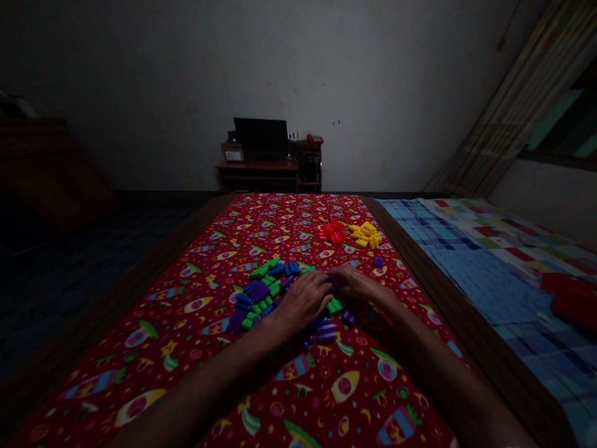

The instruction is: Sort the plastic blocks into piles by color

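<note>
My left hand [305,295] rests palm down over the right part of a mixed pile of plastic building blocks; its fingers are bent and slightly apart, with no block visibly gripped. Close against its fingertips, my right hand [355,283] closes its fingers on a purple block [333,282], partly hidden. Green blocks [264,268], blue blocks [243,300] and purple blocks [256,290] spread to the left of my left hand. Beneath the hands lie a green block [334,305] and a purple block [326,334]. Both hands cover part of the pile.
Farther off are a red block heap [333,233] and a yellow block heap [366,235], with a lone purple block [377,262] nearer me. A red patterned cloth [196,348] covers the surface. A desk with a monitor [262,138] stands by the wall; checked bedding [466,267] lies right.
</note>
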Demonstrator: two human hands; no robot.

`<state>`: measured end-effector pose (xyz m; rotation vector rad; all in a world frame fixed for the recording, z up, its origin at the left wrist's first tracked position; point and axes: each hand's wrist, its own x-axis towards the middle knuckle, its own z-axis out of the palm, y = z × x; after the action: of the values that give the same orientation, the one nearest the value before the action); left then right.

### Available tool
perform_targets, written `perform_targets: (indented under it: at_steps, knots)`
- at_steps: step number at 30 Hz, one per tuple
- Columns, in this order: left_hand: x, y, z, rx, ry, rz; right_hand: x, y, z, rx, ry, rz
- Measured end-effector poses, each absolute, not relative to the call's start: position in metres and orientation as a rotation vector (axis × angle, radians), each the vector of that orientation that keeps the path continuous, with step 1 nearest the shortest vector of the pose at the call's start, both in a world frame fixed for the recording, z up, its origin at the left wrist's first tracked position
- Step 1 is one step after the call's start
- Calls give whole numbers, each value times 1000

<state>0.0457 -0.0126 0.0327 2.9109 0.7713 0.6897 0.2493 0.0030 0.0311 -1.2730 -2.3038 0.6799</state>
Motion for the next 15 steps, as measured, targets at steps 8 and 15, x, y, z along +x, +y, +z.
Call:
perform_targets:
  at_steps: [8, 15]
  knots:
    - [58, -66, 28, 3066, 549, 488, 264, 7, 22, -1402, -2255, 594]
    - [56, -43, 15, 3056, 703, 482, 275, 8, 44, -1609, -2216, 552]
